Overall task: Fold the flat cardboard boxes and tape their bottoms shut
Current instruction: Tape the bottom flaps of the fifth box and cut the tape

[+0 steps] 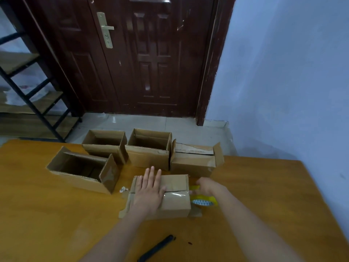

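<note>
Four folded boxes are standing at the desk's (pixel 56 214) far edge: three (pixel 83 169) (pixel 105 146) (pixel 149 150) open upward, one (pixel 194 163) on its side. Nearer, a fifth box (pixel 175 197) is lying bottom up, clear tape shining along its seam. Left hand (pixel 150 190) is pressing flat on it, fingers straight and spread. Right hand (pixel 207 186) is holding a yellow tape roll (pixel 204 201) at the box's right end, fingers curled.

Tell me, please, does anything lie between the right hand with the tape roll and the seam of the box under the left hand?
Nothing visible does. The right hand holds the tape roll at the box's right end, with tape already on the seam. The left hand presses flat further left, on the flaps.
</note>
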